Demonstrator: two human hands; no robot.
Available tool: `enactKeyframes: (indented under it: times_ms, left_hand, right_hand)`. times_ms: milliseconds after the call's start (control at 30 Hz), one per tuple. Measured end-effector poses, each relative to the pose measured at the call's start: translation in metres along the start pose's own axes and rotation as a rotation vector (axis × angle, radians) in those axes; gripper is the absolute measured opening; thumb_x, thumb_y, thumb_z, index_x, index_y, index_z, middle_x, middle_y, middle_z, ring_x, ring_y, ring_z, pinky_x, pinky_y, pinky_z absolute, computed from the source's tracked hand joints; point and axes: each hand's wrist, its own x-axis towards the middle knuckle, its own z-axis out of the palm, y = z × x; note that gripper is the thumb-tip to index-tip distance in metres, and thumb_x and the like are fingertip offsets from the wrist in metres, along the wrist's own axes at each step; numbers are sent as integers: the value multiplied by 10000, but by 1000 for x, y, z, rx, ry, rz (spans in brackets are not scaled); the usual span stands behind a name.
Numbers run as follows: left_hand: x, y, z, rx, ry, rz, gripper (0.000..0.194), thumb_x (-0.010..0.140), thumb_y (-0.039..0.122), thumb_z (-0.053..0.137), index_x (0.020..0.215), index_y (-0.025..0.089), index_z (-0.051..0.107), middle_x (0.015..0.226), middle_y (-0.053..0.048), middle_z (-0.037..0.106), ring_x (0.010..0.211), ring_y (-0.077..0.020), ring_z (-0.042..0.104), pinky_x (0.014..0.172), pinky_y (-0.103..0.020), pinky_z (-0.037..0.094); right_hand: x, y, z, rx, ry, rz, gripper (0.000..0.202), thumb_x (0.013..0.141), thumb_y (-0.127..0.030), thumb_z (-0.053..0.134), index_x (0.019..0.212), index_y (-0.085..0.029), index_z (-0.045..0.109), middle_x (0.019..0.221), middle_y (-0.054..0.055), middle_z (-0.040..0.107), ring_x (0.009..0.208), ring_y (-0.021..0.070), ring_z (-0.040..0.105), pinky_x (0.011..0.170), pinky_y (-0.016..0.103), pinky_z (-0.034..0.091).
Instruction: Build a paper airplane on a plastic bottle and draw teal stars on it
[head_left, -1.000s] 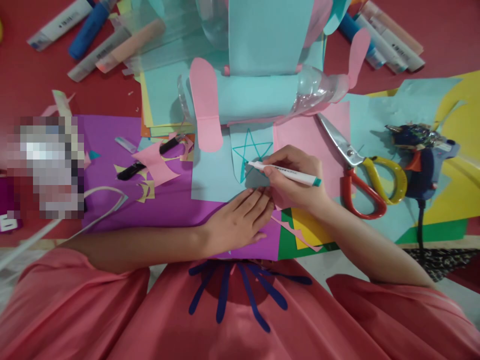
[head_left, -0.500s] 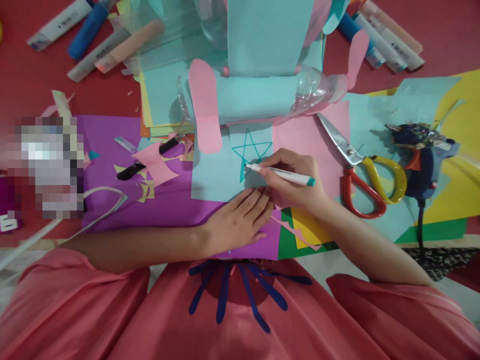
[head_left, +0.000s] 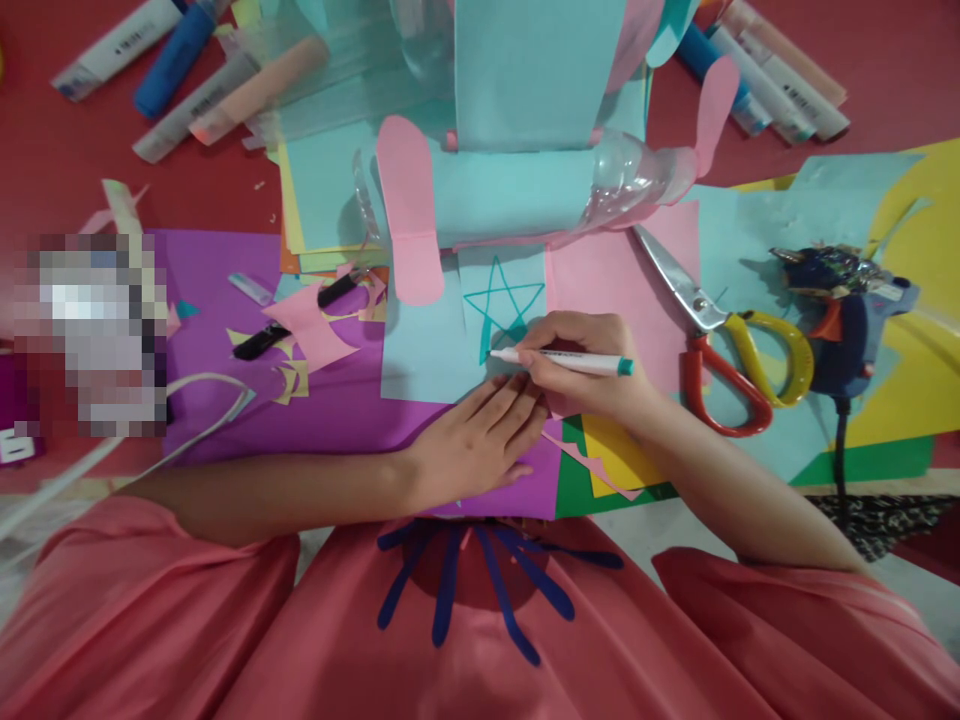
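Note:
A white marker [head_left: 585, 362] with a teal end is gripped in my right hand [head_left: 581, 365], its tip touching the light blue paper [head_left: 424, 350] at the lower left point of a teal star outline [head_left: 504, 298]. My left hand [head_left: 480, 440] lies flat, palm down, with its fingertips on the lower edge of that paper. Just above the star lies a plastic bottle [head_left: 634, 180] wrapped in light blue paper, with pink paper pieces [head_left: 411, 215] attached.
Scissors [head_left: 724, 345] with red and yellow handles lie to the right, beside a dark blue glue gun [head_left: 847, 335]. Markers [head_left: 180, 60] lie at the upper left and upper right. Paper scraps [head_left: 311, 325] are scattered over purple paper [head_left: 330, 425].
My right hand has shifted the marker tip slightly down along the star's lower left arm, and the marker lies more level. My left hand stays in place.

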Motion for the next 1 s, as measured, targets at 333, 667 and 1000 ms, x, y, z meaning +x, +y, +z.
enactKeyframes:
  times_ms: [333,667,1000]
  left_hand:
    - [2,-1,-3,-11,-23,12,567,965,427,476,1358,18,491,1391,-208,548,1307,-307,501,1115,-415,367]
    - [1,-1,-1,8,-4,14,562,967,437,472,1351,28,499,1392,-200,551,1296,-309,511,1116,-422,369]
    - [1,0,0,9,-49,9,571,975,460,455,1385,64,477,1392,-181,553,1306,-290,498,1128,-407,349]
  right_hand:
    - [5,2,2,32,215,40,115,797,-270,623,705,-219,577,609,-15,601,556,120,539,502,268,440]
    - [4,3,2,16,151,38,96,805,-262,625,736,-199,606,665,-3,651,602,123,586,548,261,458]
    - [3,2,-1,24,58,34,126,771,-243,638,670,-172,613,599,-5,630,546,108,552,518,247,436]
